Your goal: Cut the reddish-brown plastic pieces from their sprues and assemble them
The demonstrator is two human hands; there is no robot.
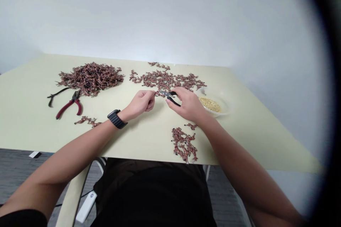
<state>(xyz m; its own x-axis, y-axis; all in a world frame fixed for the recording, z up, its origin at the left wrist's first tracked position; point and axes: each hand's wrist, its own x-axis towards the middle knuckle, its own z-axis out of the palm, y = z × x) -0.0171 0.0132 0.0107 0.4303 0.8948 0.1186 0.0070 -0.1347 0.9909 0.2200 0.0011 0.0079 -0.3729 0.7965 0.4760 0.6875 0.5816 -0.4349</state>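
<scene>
My left hand (141, 104) pinches a small brown metal-looking piece (156, 93) between thumb and fingers, and its exact shape is hidden. My right hand (187, 104) grips small black-handled pliers (167, 94), their steel jaws at that piece. A large heap of similar brown pieces (90, 78) lies at the far left. A looser spread of them (165, 80) lies just beyond my hands, and a smaller cluster (183, 144) sits nearer me on the right. Red-handled pliers (70, 106) lie left of my hands beside a black-handled tool (57, 95).
A clear bowl (225, 104) holding small yellowish pieces (210, 104) stands right of my right hand. A few brown pieces (87, 121) lie near my left forearm. The pale green table (34, 124) has a straight near edge, and a chair frame (73, 198) stands below it.
</scene>
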